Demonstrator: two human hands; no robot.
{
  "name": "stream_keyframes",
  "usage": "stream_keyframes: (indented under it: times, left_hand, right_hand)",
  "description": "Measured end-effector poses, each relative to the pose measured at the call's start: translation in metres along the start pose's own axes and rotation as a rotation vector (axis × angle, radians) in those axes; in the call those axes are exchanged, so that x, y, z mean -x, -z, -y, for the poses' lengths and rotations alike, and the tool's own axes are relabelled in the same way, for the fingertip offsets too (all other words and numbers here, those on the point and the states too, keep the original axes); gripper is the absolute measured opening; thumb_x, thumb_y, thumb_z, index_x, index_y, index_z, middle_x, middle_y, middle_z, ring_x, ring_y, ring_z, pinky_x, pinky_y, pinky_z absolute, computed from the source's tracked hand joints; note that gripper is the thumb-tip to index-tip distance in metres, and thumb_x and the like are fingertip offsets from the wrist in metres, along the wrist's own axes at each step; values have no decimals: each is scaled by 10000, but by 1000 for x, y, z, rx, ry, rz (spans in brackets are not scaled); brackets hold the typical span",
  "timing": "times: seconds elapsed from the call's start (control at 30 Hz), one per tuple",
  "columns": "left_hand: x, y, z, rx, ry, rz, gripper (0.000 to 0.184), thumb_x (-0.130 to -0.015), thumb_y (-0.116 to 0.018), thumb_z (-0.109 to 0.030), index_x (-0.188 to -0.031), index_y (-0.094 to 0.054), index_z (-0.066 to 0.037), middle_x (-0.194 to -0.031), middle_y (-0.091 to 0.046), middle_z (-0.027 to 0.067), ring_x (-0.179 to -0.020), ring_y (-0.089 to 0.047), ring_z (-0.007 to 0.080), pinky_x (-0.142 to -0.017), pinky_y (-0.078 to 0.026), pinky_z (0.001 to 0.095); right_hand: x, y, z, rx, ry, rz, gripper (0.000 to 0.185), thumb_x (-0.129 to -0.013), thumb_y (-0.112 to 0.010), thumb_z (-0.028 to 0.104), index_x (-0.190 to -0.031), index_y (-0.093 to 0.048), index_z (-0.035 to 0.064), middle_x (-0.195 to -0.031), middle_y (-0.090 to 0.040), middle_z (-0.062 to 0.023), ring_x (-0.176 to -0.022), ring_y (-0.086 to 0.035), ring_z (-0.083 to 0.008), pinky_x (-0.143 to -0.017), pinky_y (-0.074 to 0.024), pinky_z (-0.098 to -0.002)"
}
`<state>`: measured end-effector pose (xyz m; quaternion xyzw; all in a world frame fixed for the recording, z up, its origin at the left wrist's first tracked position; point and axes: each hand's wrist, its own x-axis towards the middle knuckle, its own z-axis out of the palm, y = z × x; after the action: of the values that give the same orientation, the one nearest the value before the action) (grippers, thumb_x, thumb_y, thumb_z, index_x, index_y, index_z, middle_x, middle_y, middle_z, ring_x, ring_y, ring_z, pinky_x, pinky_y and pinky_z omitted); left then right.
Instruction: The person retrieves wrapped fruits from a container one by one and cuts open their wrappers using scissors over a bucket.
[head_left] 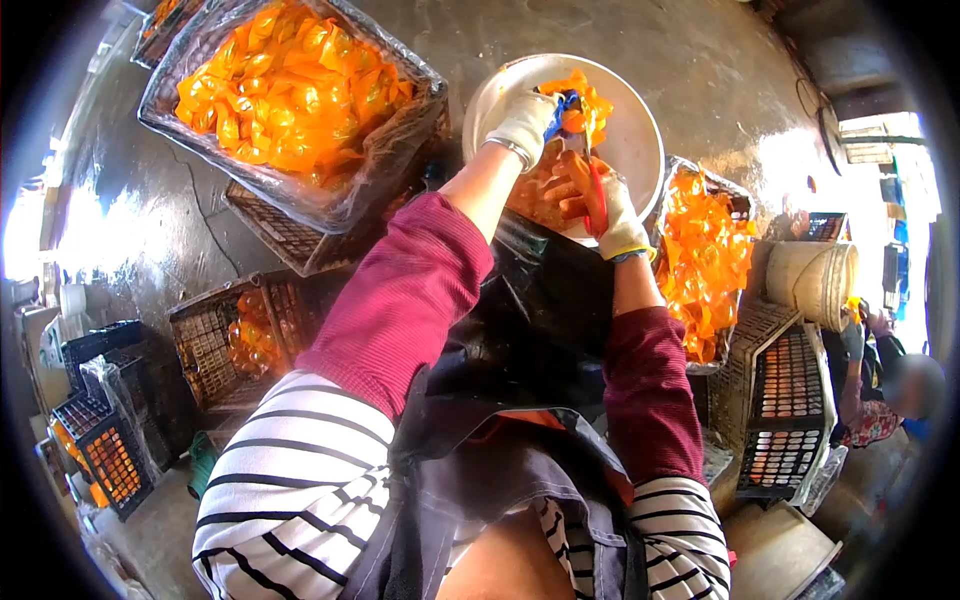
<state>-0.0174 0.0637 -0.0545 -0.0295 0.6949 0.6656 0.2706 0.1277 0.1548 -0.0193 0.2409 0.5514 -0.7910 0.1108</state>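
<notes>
My left hand (522,125), in a white glove with blue at the fingers, is closed on a bunch of orange plastic packets (592,105) above a round white basin (648,140). Close below it, my right hand (618,212), in a white glove with a yellow cuff edge, grips red-handled scissors (598,198). The scissor blades point up toward the packets; whether they touch them I cannot tell. Wet pinkish contents (530,200) lie in the lower part of the basin, partly hidden by my hands.
A plastic-lined crate heaped with orange packets (290,100) stands at upper left. Another crate of orange packets (705,265) is right of the basin. Brown crates (205,350) sit lower left. At right are a white bucket (812,280), stacked crates (785,380) and another person (868,400).
</notes>
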Motion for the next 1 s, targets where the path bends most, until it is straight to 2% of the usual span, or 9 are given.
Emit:
stream_keyframes:
  times: [0.2, 0.33, 0.4, 0.43, 0.6, 0.73, 0.8, 0.87, 1.0]
  left_hand:
    - [24, -1, -29, -623, -183, -105, 299, -906, -522, -230, -899, -632, 48, -834, -655, 116, -652, -604, 153, -540, -452, 304]
    - [1, 5, 2, 73, -419, 160, 289, -880, -570, -199, -1080, -581, 10, -946, -640, 91, -801, -608, 141, -635, -486, 282]
    - [46, 28, -34, -97, -639, 190, 311, -877, -572, -159, -1168, -549, -52, -1003, -626, 66, -904, -590, 142, -729, -493, 268]
    - [63, 43, -50, -279, -732, 181, 317, -879, -568, -140, -1189, -542, -83, -1017, -621, 53, -943, -577, 142, -773, -490, 263]
    - [46, 155, -22, -105, -440, -8, 276, -838, -591, -109, -1114, -590, -106, -1000, -629, 26, -909, -570, 123, -818, -457, 248]
    - [69, 254, -3, -199, -252, -387, 273, -797, -680, -279, -1022, -624, -135, -722, -533, -29, -609, -470, 80, -511, -355, 224]
    - [76, 284, -1, -138, -157, -467, 403, -787, -672, -365, -1058, -585, -80, -705, -593, 40, -604, -539, 157, -539, -416, 310]
    - [61, 296, 7, -216, -153, -460, 530, -778, -665, -403, -1177, -515, -89, -754, -617, 76, -653, -576, 198, -575, -434, 340]
    - [4, 291, 15, -582, -164, -481, 544, -790, -655, -357, -1219, -481, -70, -923, -626, 128, -811, -589, 250, -701, -452, 335]
  right_hand:
    - [-22, 27, -19, 453, 189, -254, 282, -919, -447, 190, -1124, -539, 20, -893, -646, -144, -624, -633, -220, -512, -490, -279]
    - [-48, 58, -48, 890, 641, -547, 262, -904, -458, 168, -1090, -582, 30, -868, -646, -130, -603, -624, -213, -507, -489, -299]
    - [-29, 35, -34, 428, 625, -425, 278, -903, -473, 150, -1133, -555, 17, -875, -642, -108, -603, -623, -204, -476, -491, -281]
    - [-8, 16, -13, -59, 338, -259, 278, -901, -486, 155, -1134, -559, 23, -877, -640, -99, -622, -627, -202, -482, -496, -285]
    - [-16, 26, -12, 28, 562, -451, 403, -867, -543, 372, -1110, -544, 50, -973, -617, -107, -696, -636, -209, -505, -492, -282]
    - [41, 22, 17, -391, 565, -345, 491, -829, -513, 496, -1058, -562, 63, -986, -626, -90, -821, -602, -206, -695, -482, -370]
    - [29, 64, 2, -601, 672, -178, 591, -832, -494, 519, -1181, -486, 42, -1150, -549, -103, -1008, -534, -242, -861, -382, -444]
    - [1, 133, -27, -782, 734, 540, 705, -834, -474, 543, -1305, -410, 21, -1313, -472, -117, -1194, -466, -278, -1026, -283, -517]
    - [6, 86, -5, -685, 655, 677, 656, -874, -472, 463, -1316, -379, -12, -1345, -434, -130, -1225, -437, -276, -1058, -274, -499]
